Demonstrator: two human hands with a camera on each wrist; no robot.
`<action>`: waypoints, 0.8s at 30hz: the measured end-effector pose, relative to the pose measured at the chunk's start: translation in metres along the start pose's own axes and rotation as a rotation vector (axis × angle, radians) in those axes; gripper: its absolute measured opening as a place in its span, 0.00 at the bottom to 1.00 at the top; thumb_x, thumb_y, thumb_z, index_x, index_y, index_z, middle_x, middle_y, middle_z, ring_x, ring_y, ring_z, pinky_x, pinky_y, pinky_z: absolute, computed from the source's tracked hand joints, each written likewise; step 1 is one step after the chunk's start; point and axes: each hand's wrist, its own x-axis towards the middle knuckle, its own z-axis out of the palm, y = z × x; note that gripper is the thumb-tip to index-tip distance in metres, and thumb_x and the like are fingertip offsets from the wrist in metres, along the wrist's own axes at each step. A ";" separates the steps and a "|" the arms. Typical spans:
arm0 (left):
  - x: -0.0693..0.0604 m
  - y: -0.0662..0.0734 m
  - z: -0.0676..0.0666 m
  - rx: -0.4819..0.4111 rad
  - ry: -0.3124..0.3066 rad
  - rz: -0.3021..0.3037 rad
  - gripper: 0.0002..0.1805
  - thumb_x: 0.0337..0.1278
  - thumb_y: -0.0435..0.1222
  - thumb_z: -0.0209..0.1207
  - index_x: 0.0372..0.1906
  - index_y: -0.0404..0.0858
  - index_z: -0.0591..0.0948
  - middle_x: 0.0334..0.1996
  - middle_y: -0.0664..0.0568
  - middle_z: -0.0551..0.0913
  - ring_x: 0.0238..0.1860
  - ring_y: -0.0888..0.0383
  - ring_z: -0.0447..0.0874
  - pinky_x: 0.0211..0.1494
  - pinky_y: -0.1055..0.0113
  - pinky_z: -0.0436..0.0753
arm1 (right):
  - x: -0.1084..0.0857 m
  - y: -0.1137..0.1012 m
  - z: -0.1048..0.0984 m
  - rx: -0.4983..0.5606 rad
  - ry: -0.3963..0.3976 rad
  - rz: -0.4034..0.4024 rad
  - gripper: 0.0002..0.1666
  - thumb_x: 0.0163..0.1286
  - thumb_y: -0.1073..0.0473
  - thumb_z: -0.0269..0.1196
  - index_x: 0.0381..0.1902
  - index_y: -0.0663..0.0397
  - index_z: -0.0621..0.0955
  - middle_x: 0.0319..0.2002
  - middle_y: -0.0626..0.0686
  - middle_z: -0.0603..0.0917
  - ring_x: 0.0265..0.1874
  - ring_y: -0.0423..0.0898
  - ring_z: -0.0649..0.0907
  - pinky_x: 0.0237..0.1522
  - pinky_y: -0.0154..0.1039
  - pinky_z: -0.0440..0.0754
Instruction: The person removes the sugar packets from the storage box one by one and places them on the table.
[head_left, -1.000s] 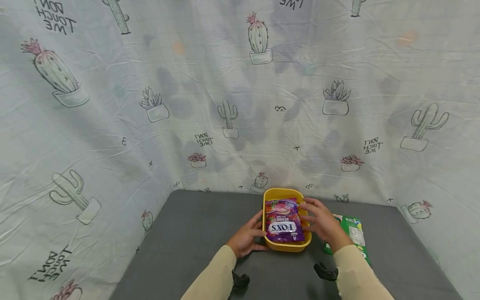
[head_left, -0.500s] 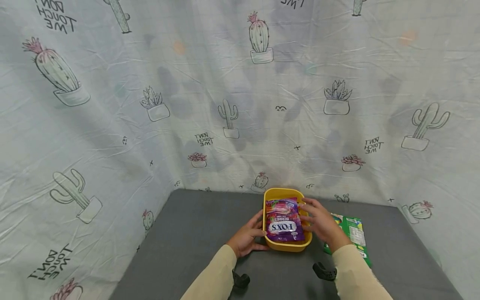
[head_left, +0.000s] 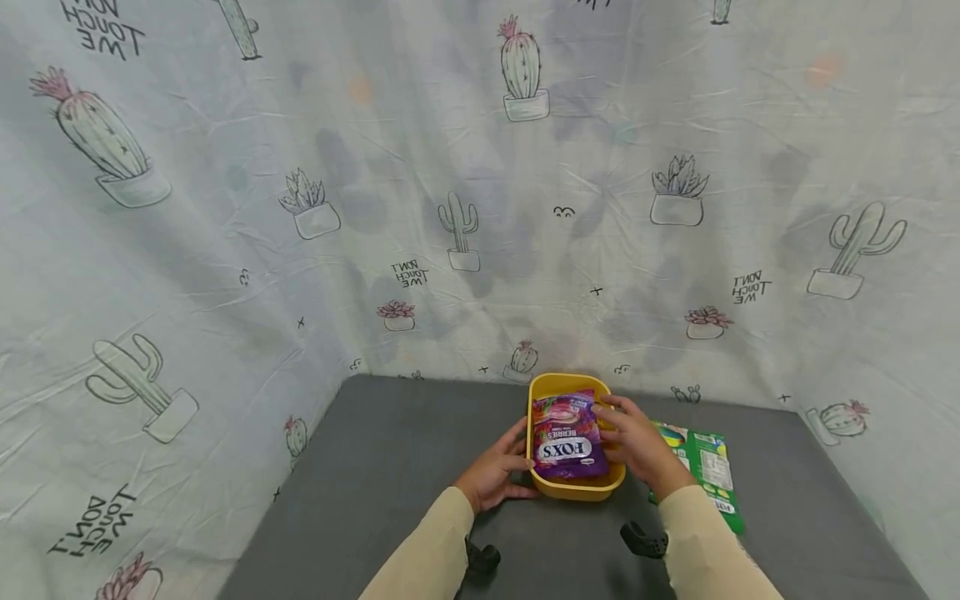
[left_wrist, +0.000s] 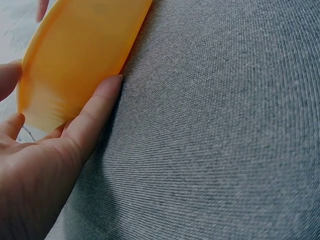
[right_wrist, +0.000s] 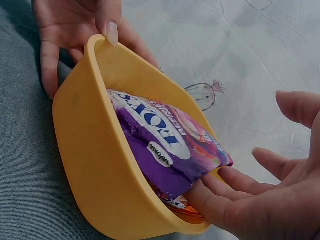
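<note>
A yellow tub (head_left: pixel 573 492) stands on the grey table, holding a purple candy bag (head_left: pixel 566 433) that lies label up. My left hand (head_left: pixel 492 473) rests against the tub's left wall with fingers spread; in the left wrist view one finger of the left hand (left_wrist: pixel 55 155) lies along the base of the tub (left_wrist: pixel 80 55). My right hand (head_left: pixel 641 444) reaches over the tub's right side, fingers slightly bent. In the right wrist view, fingertips of the right hand (right_wrist: pixel 270 195) touch the edge of the purple bag (right_wrist: pixel 160 140), above an orange packet (right_wrist: pixel 187 212).
A green packet (head_left: pixel 712 471) lies on the table (head_left: pixel 405 450) right of the tub, partly behind my right forearm. A white curtain (head_left: pixel 420 167) with cactus drawings hangs behind and at both sides. Black straps (head_left: pixel 642 542) show by my wrists.
The purple bag has shifted slightly up and left inside the tub, and my right hand has moved a little left with it. My left hand keeps its place on the tub.
</note>
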 end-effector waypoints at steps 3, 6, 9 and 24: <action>-0.001 0.001 0.000 0.002 -0.003 0.000 0.49 0.71 0.28 0.62 0.90 0.54 0.57 0.84 0.39 0.60 0.74 0.32 0.69 0.58 0.27 0.81 | 0.002 0.002 0.001 -0.002 0.004 0.006 0.46 0.86 0.46 0.60 0.86 0.60 0.53 0.75 0.75 0.66 0.71 0.75 0.73 0.64 0.67 0.78; -0.001 0.002 -0.001 -0.001 -0.003 -0.001 0.48 0.71 0.28 0.62 0.90 0.54 0.57 0.84 0.39 0.60 0.74 0.32 0.69 0.58 0.27 0.81 | 0.004 0.003 0.003 -0.012 0.007 0.016 0.45 0.86 0.47 0.60 0.86 0.59 0.53 0.75 0.75 0.66 0.70 0.75 0.74 0.62 0.65 0.81; -0.001 0.001 -0.001 -0.005 -0.006 0.000 0.48 0.71 0.28 0.62 0.90 0.53 0.57 0.83 0.39 0.61 0.74 0.32 0.68 0.58 0.27 0.80 | 0.006 0.003 0.006 -0.024 0.013 0.026 0.45 0.85 0.48 0.61 0.86 0.57 0.54 0.74 0.75 0.67 0.70 0.74 0.74 0.62 0.63 0.82; 0.004 0.001 -0.002 -0.016 -0.022 0.004 0.47 0.73 0.27 0.61 0.90 0.54 0.57 0.82 0.40 0.62 0.74 0.33 0.68 0.59 0.26 0.80 | 0.016 0.008 0.018 -0.052 0.006 0.023 0.47 0.83 0.52 0.65 0.88 0.56 0.54 0.76 0.72 0.66 0.67 0.71 0.77 0.59 0.61 0.85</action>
